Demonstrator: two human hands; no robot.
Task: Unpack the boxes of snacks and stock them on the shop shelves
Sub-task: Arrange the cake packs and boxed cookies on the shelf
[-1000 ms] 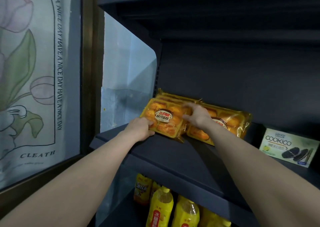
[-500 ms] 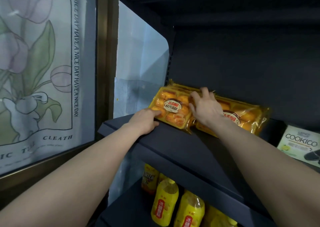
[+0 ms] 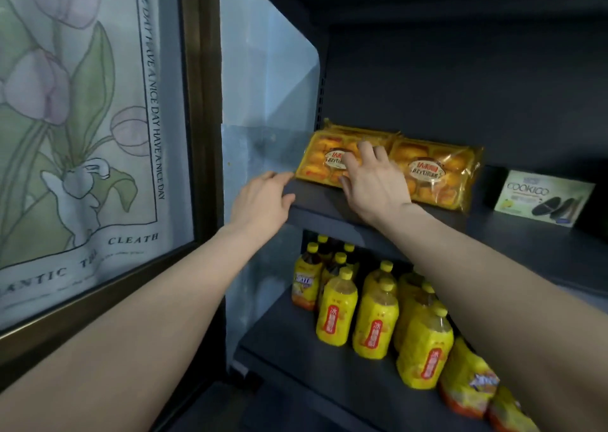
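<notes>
Two yellow packs of small cakes lie side by side on a dark shelf [image 3: 513, 247]. The left pack [image 3: 317, 161] seems to sit on top of another one at the shelf's left end. The right pack [image 3: 437, 171] lies beside it. My right hand [image 3: 371, 181] rests with spread fingers on the front of the left pack, over the seam between the two. Just left of the packs, my left hand [image 3: 263, 201] hangs relaxed at the shelf's front corner and holds nothing.
A pale green COOKICO biscuit box [image 3: 543, 198] stands further right on the same shelf. Yellow drink bottles [image 3: 375, 326] and orange snack bags [image 3: 467, 382] fill the shelf below. A window with a tulip curtain [image 3: 82, 129] lies to the left.
My left hand has come off the left pack's corner and drawn back to the shelf corner. My right hand has slid left onto the left pack. The camera has tilted down, showing the lower shelf.
</notes>
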